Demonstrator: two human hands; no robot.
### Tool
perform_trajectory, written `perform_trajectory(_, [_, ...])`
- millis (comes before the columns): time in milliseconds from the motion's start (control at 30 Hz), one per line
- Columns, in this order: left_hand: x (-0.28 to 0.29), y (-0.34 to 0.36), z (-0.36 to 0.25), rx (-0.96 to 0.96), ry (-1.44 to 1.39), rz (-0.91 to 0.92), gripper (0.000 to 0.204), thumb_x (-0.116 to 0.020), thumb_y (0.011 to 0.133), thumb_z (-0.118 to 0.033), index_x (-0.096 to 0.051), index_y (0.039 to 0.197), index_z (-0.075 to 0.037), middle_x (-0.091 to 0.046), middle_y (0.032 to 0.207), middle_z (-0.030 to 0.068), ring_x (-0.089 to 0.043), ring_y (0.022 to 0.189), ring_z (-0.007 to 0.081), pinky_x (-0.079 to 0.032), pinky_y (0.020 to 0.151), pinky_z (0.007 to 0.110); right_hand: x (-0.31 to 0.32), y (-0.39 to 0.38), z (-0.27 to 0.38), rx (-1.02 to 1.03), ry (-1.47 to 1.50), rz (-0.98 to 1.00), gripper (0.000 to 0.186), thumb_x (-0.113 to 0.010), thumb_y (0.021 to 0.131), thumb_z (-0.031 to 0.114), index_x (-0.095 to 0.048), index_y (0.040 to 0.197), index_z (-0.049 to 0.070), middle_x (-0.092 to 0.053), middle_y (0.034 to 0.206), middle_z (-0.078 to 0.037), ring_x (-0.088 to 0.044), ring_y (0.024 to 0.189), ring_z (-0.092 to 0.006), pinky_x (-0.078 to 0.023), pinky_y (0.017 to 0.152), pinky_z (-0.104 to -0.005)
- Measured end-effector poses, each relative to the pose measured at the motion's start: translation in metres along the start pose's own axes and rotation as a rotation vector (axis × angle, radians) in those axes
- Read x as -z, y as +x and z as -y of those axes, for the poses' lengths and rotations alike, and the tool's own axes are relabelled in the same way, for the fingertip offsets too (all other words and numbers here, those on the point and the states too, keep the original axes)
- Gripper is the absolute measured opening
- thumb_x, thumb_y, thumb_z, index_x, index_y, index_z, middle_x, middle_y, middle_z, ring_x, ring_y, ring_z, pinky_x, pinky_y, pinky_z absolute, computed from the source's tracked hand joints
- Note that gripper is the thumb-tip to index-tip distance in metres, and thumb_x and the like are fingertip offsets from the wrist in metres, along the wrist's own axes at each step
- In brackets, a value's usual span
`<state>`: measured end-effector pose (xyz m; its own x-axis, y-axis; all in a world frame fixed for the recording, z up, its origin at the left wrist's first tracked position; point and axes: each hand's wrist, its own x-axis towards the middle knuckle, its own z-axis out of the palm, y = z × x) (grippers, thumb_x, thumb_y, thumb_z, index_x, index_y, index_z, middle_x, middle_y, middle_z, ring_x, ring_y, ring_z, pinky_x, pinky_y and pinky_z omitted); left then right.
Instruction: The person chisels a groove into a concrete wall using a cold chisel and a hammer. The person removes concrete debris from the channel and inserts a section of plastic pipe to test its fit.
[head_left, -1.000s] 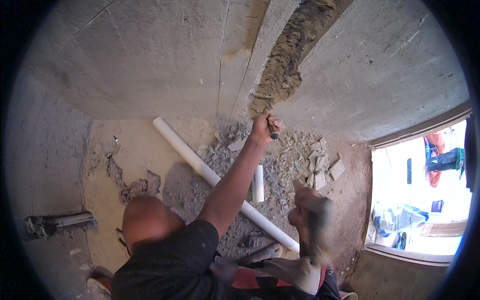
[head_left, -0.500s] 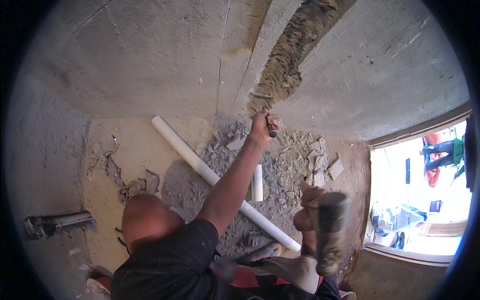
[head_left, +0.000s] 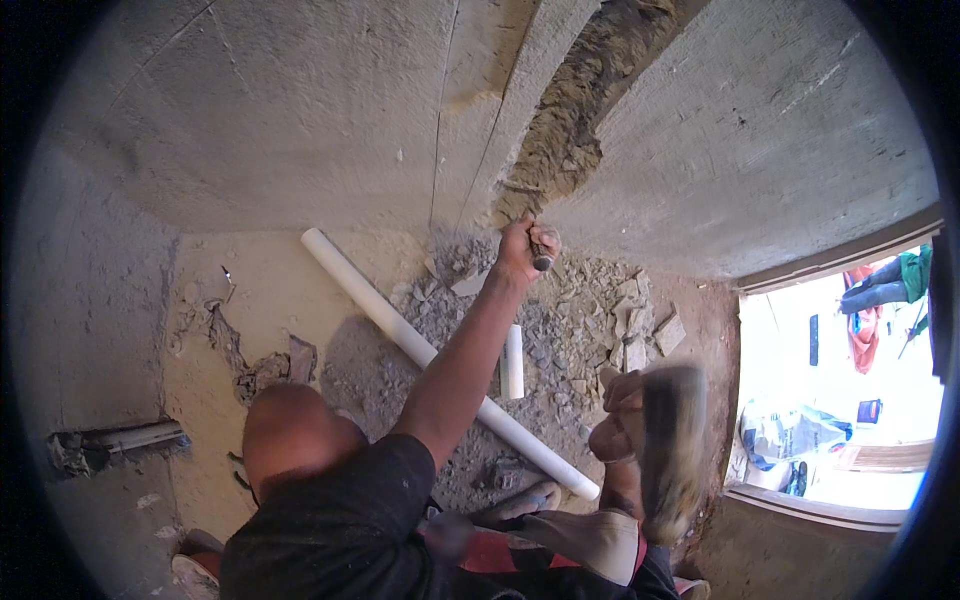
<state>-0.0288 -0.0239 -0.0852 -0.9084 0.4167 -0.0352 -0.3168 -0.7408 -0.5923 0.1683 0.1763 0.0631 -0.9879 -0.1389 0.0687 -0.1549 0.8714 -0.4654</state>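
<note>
My left hand [head_left: 526, 248], at the end of an outstretched arm, is closed around a chisel [head_left: 541, 262]. The chisel's butt end sticks out of the fist toward me, and its working end is hidden at the lower end of a rough groove [head_left: 575, 125] cut into the grey wall [head_left: 300, 130]. Farther right and nearer to me, my right hand [head_left: 620, 405] is wrapped round the handle of a hammer. Its thick, dusty hammer head [head_left: 672, 450] is raised beside that hand, apart from the chisel, and smeared by motion.
Broken rubble [head_left: 570, 300] is heaped on the floor below the groove. A long white pipe [head_left: 380, 310] lies slantwise under my left arm, near a short white pipe piece [head_left: 512, 365]. At right, a framed opening [head_left: 830, 510] shows a person's legs [head_left: 875, 290] and a plastic bag [head_left: 785, 435].
The hammer head has shifted slightly right and upward and turned a little. My left hand stays at the groove's lower end with the chisel, almost unmoved.
</note>
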Motion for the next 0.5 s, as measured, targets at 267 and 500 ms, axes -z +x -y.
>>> perform_trajectory(267, [0.001, 0.008, -0.006, 0.003, 0.125, 0.015, 0.039, -0.037, 0.096, -0.038, -0.042, 0.069, -0.01, -0.039, 0.054, -0.001, -0.04, 0.047, 0.0132, -0.045, 0.051, 0.03, -0.041, 0.033, -0.002, 0.113, 0.097, -0.017, 0.031, -0.06, 0.08, 0.03, -0.056, 0.091, 0.001, -0.058, 0.068, -0.02, -0.059, 0.061, -0.0407, -0.046, 0.056, -0.0458])
perform_trajectory(500, [0.0, 0.0, 0.001, -0.041, 0.035, -0.005, 0.042, -0.035, 0.096, -0.04, -0.042, 0.069, -0.009, -0.039, 0.054, 0.0002, -0.04, 0.048, 0.0137, -0.045, 0.051, 0.031, -0.016, 0.006, -0.025, 0.193, 0.227, -0.041, 0.036, -0.063, 0.079, 0.033, -0.054, 0.096, 0.002, -0.055, 0.069, -0.018, -0.057, 0.061, -0.0306, -0.045, 0.057, -0.0405])
